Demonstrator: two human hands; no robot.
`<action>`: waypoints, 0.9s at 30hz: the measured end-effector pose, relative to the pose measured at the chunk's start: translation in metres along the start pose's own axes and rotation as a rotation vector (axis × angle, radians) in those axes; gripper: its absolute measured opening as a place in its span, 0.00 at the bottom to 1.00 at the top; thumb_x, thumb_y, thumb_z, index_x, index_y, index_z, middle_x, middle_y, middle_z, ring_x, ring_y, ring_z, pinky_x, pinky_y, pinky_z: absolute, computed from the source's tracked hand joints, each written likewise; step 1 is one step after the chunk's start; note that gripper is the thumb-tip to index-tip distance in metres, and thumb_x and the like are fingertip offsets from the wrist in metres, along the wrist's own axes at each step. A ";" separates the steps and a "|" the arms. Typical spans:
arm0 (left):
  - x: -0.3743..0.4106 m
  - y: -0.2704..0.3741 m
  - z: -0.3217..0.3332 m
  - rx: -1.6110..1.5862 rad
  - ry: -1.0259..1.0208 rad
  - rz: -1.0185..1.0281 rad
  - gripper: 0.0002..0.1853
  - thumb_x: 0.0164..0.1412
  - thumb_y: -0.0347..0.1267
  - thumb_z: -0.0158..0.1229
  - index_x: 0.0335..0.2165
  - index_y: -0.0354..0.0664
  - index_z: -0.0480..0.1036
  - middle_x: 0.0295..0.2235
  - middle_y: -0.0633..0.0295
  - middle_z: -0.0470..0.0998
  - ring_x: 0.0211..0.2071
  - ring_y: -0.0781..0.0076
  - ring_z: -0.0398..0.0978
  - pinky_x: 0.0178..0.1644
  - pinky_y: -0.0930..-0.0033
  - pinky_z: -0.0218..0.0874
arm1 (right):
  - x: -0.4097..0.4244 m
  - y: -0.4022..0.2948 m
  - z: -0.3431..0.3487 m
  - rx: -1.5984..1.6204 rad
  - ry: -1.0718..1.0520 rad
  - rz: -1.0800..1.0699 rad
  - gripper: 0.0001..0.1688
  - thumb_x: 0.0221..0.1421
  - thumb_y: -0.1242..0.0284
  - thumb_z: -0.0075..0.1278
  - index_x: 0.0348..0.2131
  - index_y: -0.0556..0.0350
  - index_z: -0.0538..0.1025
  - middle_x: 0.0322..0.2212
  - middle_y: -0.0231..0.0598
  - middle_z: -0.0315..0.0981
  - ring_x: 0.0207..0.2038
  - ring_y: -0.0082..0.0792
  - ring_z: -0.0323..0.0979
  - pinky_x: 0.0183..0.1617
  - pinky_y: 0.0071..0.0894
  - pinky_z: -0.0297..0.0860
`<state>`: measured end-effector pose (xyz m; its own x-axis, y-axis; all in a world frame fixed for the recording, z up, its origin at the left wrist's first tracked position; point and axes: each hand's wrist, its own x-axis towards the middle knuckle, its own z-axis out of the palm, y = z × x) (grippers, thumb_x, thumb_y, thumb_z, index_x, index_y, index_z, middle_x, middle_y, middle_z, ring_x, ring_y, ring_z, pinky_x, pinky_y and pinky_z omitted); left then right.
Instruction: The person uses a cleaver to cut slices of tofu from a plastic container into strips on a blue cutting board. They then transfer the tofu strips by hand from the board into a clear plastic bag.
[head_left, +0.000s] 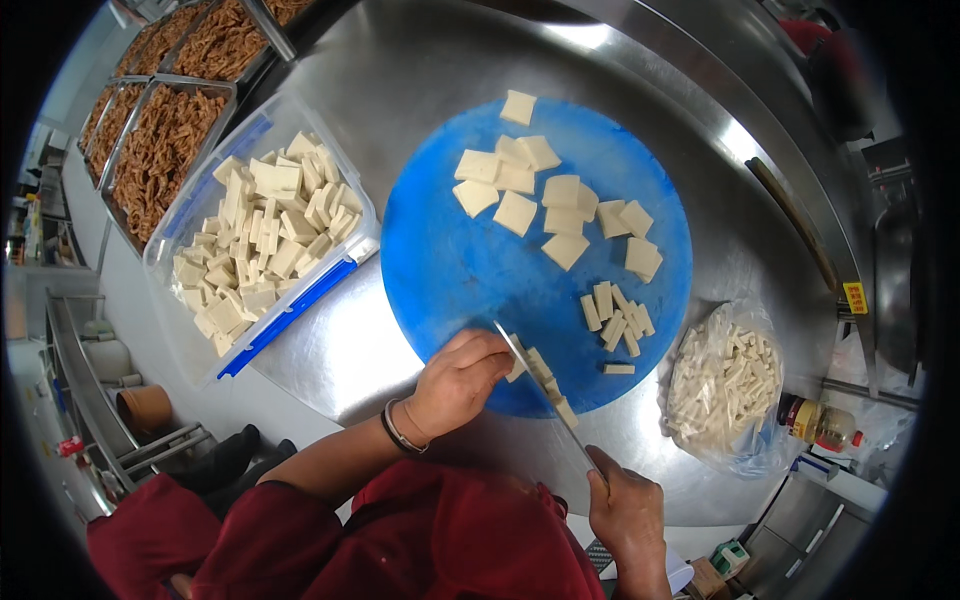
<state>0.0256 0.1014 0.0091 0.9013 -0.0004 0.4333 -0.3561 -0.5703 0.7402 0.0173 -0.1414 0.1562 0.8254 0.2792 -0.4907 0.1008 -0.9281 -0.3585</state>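
Observation:
A large kitchen knife (541, 388) lies slantwise over the near edge of a round blue cutting board (457, 277), its handle in my right hand (628, 504). Curled at the blade's far end, my left hand (463, 379) presses on a pale tofu piece (516, 369) beside the blade. Cut pieces (566, 411) line the blade's other side. Square tofu slices (514, 213) are spread over the board's far part, one at its very rim. Narrow tofu strips (613, 330) lie in a loose group at the right.
To the left stands a clear plastic box (358, 187) full of tofu blocks. Metal trays (229, 88) of brown food strips are behind it. A plastic bag (724, 382) of tofu strips and a bottle (821, 422) are at the right. Another person's red sleeve (154, 529) shows at lower left.

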 end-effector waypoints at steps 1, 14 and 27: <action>0.000 0.000 0.000 0.007 -0.003 -0.001 0.11 0.45 0.19 0.61 0.32 0.37 0.78 0.39 0.58 0.77 0.40 0.58 0.76 0.43 0.64 0.69 | 0.001 0.000 -0.001 -0.011 -0.009 0.001 0.17 0.60 0.71 0.52 0.48 0.53 0.78 0.27 0.54 0.79 0.31 0.55 0.78 0.37 0.47 0.74; -0.002 -0.003 -0.003 -0.050 -0.010 -0.032 0.12 0.44 0.18 0.60 0.32 0.37 0.77 0.39 0.57 0.77 0.41 0.58 0.76 0.43 0.64 0.70 | 0.025 0.011 0.008 -0.004 -0.070 0.016 0.18 0.61 0.68 0.49 0.50 0.48 0.77 0.26 0.50 0.79 0.30 0.54 0.78 0.36 0.48 0.74; -0.008 -0.004 -0.002 -0.051 -0.019 -0.043 0.10 0.47 0.17 0.61 0.31 0.36 0.79 0.37 0.58 0.77 0.39 0.58 0.76 0.42 0.63 0.69 | 0.031 0.008 0.012 0.009 -0.082 -0.022 0.15 0.59 0.69 0.53 0.45 0.53 0.79 0.25 0.55 0.77 0.30 0.58 0.77 0.34 0.50 0.72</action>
<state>0.0196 0.1054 0.0035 0.9203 0.0076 0.3911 -0.3286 -0.5275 0.7834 0.0371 -0.1375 0.1285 0.7747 0.3187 -0.5461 0.1127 -0.9194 -0.3767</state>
